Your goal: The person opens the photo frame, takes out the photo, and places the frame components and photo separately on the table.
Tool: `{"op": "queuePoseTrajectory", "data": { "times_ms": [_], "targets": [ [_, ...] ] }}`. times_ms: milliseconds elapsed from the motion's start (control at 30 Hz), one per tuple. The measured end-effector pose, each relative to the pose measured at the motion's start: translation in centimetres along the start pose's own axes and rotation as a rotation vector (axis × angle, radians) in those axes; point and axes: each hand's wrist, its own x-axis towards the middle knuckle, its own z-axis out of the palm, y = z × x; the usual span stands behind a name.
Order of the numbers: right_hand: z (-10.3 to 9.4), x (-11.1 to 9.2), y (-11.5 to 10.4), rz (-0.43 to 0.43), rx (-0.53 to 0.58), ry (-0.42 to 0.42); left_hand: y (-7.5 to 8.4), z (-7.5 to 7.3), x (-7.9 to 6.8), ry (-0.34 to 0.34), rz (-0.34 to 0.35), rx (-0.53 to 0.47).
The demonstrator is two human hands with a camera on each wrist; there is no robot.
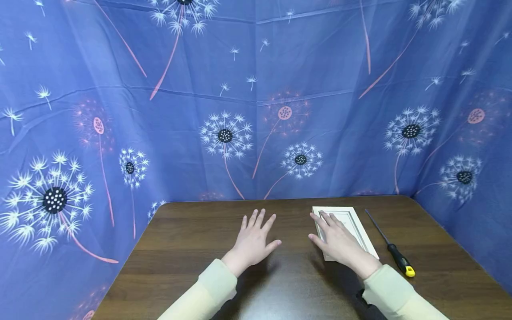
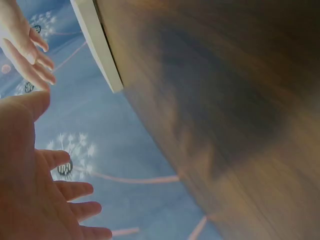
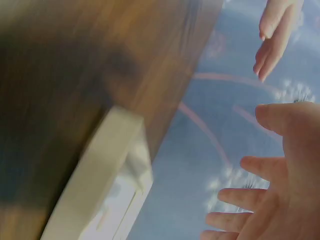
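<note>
A white picture frame (image 1: 354, 224) lies on the right half of a brown wooden table (image 1: 180, 253). My right hand (image 1: 340, 240) hovers over its left side with fingers spread, holding nothing; in the right wrist view the frame's edge (image 3: 95, 175) sits apart from the fingers. To the left of it, my left hand (image 1: 252, 242) is held above the bare wood, fingers straight and thumb out, also holding nothing. Just right of the frame lies a screwdriver (image 1: 394, 251) with a black and yellow handle, its shaft pointing to the far side.
A blue curtain (image 1: 256, 133) with dandelion prints hangs behind the table and along both sides. Under the right sleeve, a small dark object (image 1: 362, 298) shows in part; its kind cannot be made out.
</note>
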Motion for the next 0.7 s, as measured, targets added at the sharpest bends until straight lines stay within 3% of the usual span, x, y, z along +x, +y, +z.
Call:
{"op": "queuePoseTrajectory", "data": {
  "times_ms": [267,700],
  "targets": [
    [-1.3,0.1,5.5,0.139,0.001,-0.080,3.5,1.3,3.7,-0.062,0.017,-0.019],
    [-0.8,-0.2,11.1,0.286,0.019,-0.156,8.5,3.9,8.1,-0.154,-0.066,-0.189]
  ]
}}
